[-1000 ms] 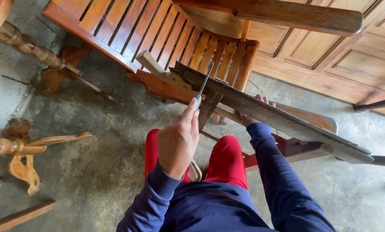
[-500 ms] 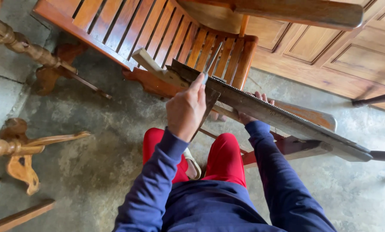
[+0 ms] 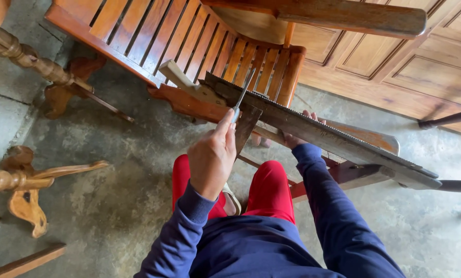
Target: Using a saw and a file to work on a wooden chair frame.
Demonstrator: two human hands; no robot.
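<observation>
left hand (image 3: pixel 212 157) fingers pinch a thin file (image 3: pixel 242 94) on the saw blade (image 3: pixel 318 133) | right hand (image 3: pixel 296 138) grips blade from underneath, fingers mostly hidden

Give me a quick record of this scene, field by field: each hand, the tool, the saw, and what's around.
left hand: raised, gripping a thin metal file
file: slanted, its tip lying across the toothed edge of the saw blade
right hand: mostly hidden behind the blade, fingers showing over its edge
saw blade: long, dark, teeth upward, clamped in wooden strips
behind: slatted wooden bench, panelled wooden door
floor: grey concrete, turned wooden legs at left
</observation>
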